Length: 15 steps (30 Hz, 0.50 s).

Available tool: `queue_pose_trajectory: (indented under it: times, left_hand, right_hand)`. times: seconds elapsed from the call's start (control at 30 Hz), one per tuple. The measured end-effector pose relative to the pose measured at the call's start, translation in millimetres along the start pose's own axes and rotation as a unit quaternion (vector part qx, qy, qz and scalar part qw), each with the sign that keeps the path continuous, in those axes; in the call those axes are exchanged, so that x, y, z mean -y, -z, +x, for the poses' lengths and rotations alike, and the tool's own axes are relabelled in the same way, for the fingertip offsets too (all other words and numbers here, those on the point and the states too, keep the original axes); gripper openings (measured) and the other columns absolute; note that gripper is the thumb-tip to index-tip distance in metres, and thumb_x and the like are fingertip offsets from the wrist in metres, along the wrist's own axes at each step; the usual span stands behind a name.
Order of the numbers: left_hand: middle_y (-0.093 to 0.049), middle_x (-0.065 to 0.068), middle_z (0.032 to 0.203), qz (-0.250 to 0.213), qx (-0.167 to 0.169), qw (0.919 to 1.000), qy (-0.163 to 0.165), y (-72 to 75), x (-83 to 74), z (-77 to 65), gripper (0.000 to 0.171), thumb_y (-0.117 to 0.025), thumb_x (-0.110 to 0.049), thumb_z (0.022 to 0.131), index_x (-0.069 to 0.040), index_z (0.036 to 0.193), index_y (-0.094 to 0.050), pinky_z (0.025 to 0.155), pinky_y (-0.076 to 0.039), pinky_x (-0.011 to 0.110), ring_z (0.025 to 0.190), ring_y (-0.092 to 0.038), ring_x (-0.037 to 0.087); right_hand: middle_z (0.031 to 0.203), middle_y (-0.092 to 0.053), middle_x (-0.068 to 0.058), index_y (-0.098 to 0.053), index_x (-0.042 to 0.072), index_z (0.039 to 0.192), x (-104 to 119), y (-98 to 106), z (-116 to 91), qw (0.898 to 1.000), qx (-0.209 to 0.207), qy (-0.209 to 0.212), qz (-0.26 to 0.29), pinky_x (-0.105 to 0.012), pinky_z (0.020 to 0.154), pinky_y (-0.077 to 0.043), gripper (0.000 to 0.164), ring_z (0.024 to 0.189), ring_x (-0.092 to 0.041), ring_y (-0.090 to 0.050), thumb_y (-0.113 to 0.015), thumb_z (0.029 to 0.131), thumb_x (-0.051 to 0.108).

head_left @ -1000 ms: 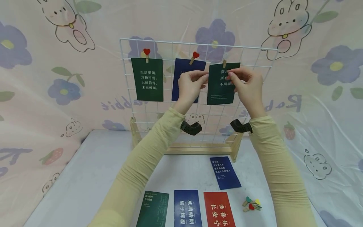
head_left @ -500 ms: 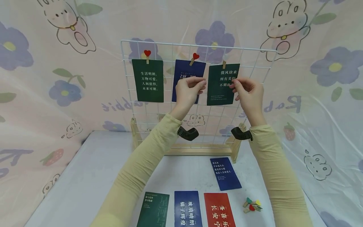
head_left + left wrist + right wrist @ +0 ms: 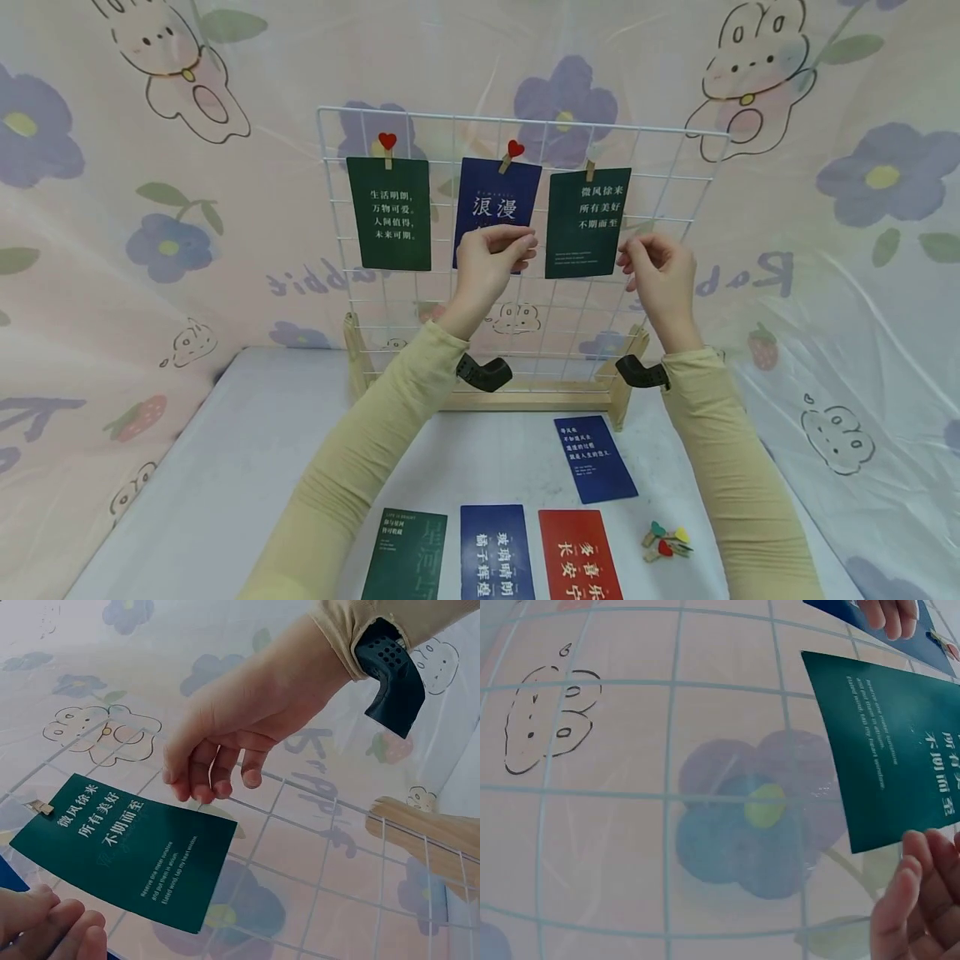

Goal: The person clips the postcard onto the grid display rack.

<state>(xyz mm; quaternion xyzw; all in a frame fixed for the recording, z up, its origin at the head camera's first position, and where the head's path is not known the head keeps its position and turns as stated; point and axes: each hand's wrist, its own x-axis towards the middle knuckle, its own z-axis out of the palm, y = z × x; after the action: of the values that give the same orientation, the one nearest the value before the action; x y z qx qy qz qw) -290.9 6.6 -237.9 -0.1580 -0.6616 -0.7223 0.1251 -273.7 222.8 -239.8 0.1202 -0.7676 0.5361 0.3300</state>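
Observation:
On a white wire grid [image 3: 480, 304] hang three cards. A green card [image 3: 388, 215] is on the left, a blue card [image 3: 495, 179] in the middle and another green card [image 3: 588, 225] on the right, each under a wooden clip. My left hand [image 3: 487, 271] hovers before the blue card's lower part, its fingers loosely bent and holding nothing. Beside the right green card's edge is my right hand [image 3: 663, 283], fingers relaxed with nothing between them; whether a fingertip touches the card I cannot tell. The left wrist view shows this green card [image 3: 135, 855] hanging from its clip [image 3: 39, 808].
Wooden feet [image 3: 621, 392] support the grid on a white table [image 3: 277, 467]. Near the front lie a blue card [image 3: 596, 458], a green card [image 3: 405, 554], another blue card [image 3: 497, 554], a red card [image 3: 580, 554] and a small pile of clips [image 3: 666, 542]. A patterned cloth [image 3: 247, 292] hangs behind.
Both hands have come down and away from the top of the right green card, uncovering its text. The left hand has also shifted left. The card stays hanging in its clip.

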Motion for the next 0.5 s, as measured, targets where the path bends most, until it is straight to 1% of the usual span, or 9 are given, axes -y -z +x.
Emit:
queue_pose_trajectory:
  times: [0.13,0.17,0.2,0.3,0.37,0.4,0.5]
  left_hand:
    - [-0.071,0.011,0.096,-0.008,0.01,0.9999,0.004,1.9,6.7,-4.4,0.017,-0.065,-0.003,0.09,0.002,0.106,-0.07,0.076,-0.056,0.029,0.084,-0.069,0.022]
    - [-0.071,0.011,0.096,-0.01,0.013,0.9999,0.005,2.7,7.7,-6.2,0.018,-0.064,-0.003,0.09,0.002,0.106,-0.07,0.076,-0.056,0.029,0.084,-0.069,0.023]
    - [-0.071,0.011,0.096,-0.011,0.017,0.9998,0.006,3.5,8.7,-8.1,0.018,-0.064,-0.003,0.091,0.002,0.106,-0.07,0.077,-0.056,0.029,0.084,-0.069,0.022]
    - [-0.071,0.012,0.097,-0.017,0.026,0.9995,0.011,6.3,12.4,-13.8,0.018,-0.063,-0.005,0.092,0.002,0.107,-0.069,0.077,-0.056,0.029,0.086,-0.069,0.023]
    - [-0.07,0.014,0.098,-0.023,0.034,0.9991,0.01,8.3,15.4,-17.9,0.018,-0.063,-0.005,0.092,0.003,0.107,-0.069,0.078,-0.056,0.029,0.086,-0.069,0.023]
    - [-0.07,0.015,0.098,-0.026,0.037,0.9989,0.011,9.1,17.1,-20.0,0.018,-0.063,-0.006,0.092,0.003,0.107,-0.069,0.078,-0.056,0.03,0.086,-0.069,0.024]
    - [-0.07,0.017,0.1,-0.033,0.049,0.9981,0.018,11.5,22.5,-26.2,0.02,-0.063,-0.007,0.092,0.004,0.109,-0.068,0.079,-0.056,0.032,0.089,-0.069,0.027]
  right_hand:
    - [0.078,-0.064,-0.02,-0.062,-0.014,0.092,-1.7,-0.1,-4.0,1.0,0.01,-0.012,-0.018,-0.019,0.043,-0.047,0.027,0.064,-0.027,-0.056,-0.049,0.099,0.009]
    - [0.078,-0.065,-0.019,-0.063,-0.014,0.092,-6.8,-0.2,-3.3,1.0,0.01,-0.013,-0.017,-0.02,0.042,-0.046,0.028,0.063,-0.026,-0.057,-0.049,0.099,0.009]
    - [0.078,-0.065,-0.02,-0.063,-0.013,0.092,-8.1,-0.4,-3.6,1.0,0.011,-0.013,-0.018,-0.02,0.042,-0.046,0.028,0.062,-0.024,-0.058,-0.048,0.099,0.01]
    - [0.08,-0.065,-0.024,-0.063,-0.013,0.093,-10.0,-1.3,-5.5,1.0,0.014,-0.008,-0.019,-0.021,0.041,-0.046,0.03,0.061,-0.024,-0.059,-0.047,0.101,0.011]
    - [0.08,-0.064,-0.026,-0.062,-0.014,0.093,-10.1,-1.8,-6.9,1.0,0.016,-0.005,-0.019,-0.022,0.041,-0.046,0.03,0.061,-0.024,-0.06,-0.046,0.101,0.01]
    - [0.08,-0.064,-0.028,-0.061,-0.015,0.094,-5.5,-2.0,-9.0,1.0,0.019,-0.004,-0.021,-0.022,0.041,-0.046,0.03,0.062,-0.025,-0.06,-0.045,0.101,0.009]
    - [0.08,-0.063,-0.028,-0.06,-0.016,0.095,-2.9,-2.3,-10.9,0.999,0.028,-0.006,-0.02,-0.021,0.042,-0.046,0.031,0.064,-0.029,-0.061,-0.042,0.101,0.009]
